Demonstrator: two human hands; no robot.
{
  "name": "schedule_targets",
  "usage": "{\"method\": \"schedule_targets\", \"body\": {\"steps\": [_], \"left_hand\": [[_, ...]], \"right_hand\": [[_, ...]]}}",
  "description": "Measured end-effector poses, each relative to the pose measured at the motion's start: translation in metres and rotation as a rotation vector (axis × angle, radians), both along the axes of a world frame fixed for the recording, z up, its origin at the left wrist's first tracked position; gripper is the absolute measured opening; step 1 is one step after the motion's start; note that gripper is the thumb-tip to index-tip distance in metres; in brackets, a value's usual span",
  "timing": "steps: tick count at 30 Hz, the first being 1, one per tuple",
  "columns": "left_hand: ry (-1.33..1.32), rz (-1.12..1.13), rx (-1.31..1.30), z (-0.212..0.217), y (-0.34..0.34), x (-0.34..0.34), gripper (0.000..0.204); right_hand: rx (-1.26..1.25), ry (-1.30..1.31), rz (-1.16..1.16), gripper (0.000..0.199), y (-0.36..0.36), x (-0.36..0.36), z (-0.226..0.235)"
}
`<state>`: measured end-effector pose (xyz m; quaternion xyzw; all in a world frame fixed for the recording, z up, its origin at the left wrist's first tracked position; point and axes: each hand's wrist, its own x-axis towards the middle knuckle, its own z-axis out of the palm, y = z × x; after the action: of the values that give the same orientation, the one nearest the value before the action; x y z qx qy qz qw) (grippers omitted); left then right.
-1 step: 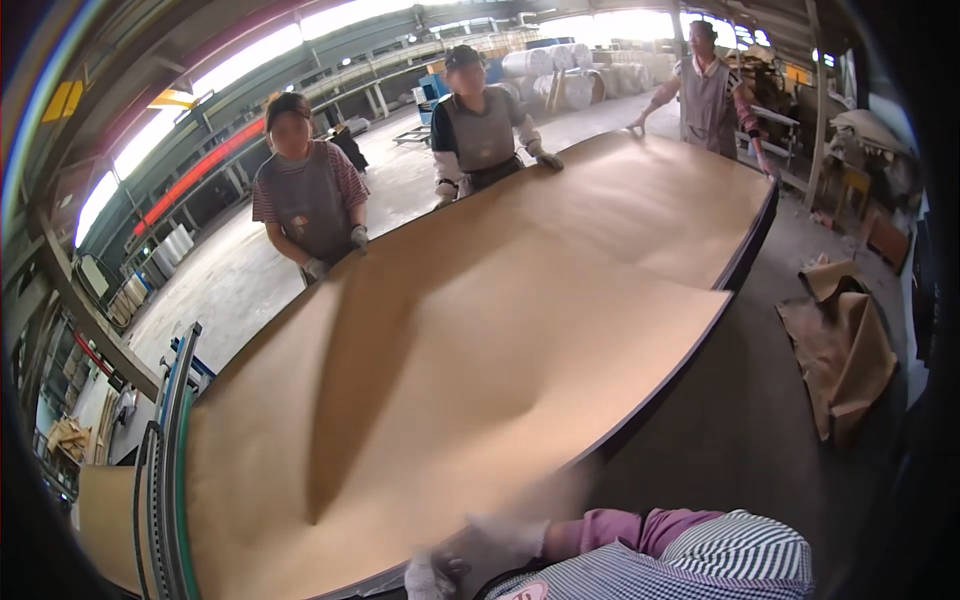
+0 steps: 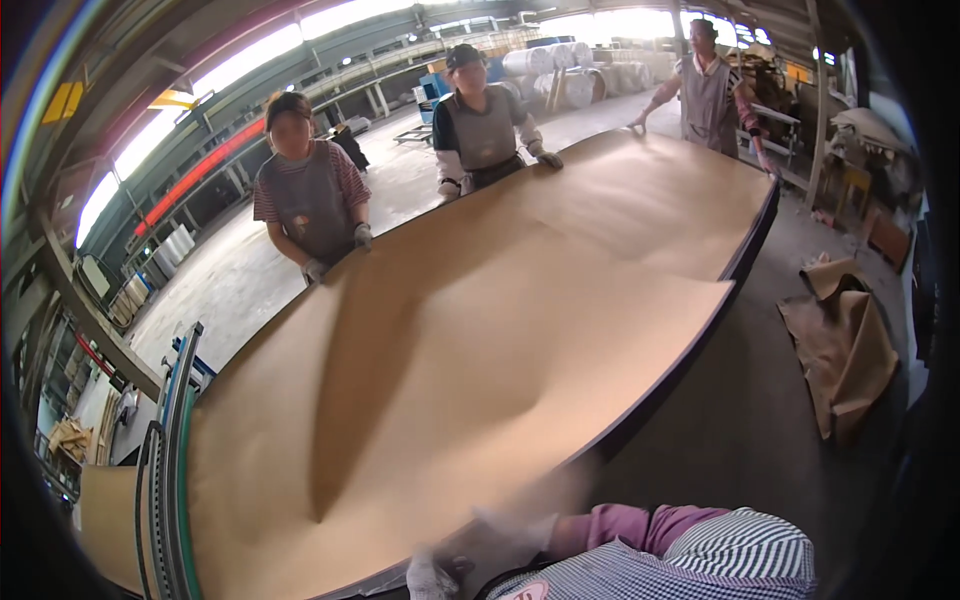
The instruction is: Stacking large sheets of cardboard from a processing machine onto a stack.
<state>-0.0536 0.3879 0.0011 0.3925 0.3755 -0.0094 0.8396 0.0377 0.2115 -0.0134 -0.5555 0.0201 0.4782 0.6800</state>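
Note:
A big brown paper-like sheet [image 2: 540, 340] covers the table, with a long crease on its left part and a raised, overlapping edge at the right. A dark edge [image 2: 650, 408] runs under it along the near side. My left hand [image 2: 430, 578], in a white glove, is at the sheet's near edge, its fingers closed there and partly cut off by the frame. Just right of it is my right hand [image 2: 515, 537], also gloved, over the near edge; motion blur hides its fingers.
Along the far side stand two co-workers in grey aprons [image 2: 310, 200] [image 2: 485, 130], gloved hands at the sheet's edge. A third person [image 2: 708, 105] holds the far right end. A metal rail [image 2: 165, 450] borders the left. Crumpled brown material [image 2: 842, 350] lies on the floor at right.
The raised right edge of the sheet has shifted slightly up and to the right. My hands stay in nearly the same place.

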Motion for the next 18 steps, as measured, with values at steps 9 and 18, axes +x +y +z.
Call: {"method": "schedule_targets", "body": {"steps": [9, 18], "left_hand": [[-0.27, 0.022, -0.022, -0.14, 0.166, -0.087, 0.022], [0.111, 0.111, 0.206, -0.064, 0.065, -0.021, 0.036]], "right_hand": [[0.064, 0.024, -0.306, 0.036, -0.051, 0.0, -0.001], [-0.058, -0.436, 0.001, 0.038, 0.075, -0.004, -0.024]]}}
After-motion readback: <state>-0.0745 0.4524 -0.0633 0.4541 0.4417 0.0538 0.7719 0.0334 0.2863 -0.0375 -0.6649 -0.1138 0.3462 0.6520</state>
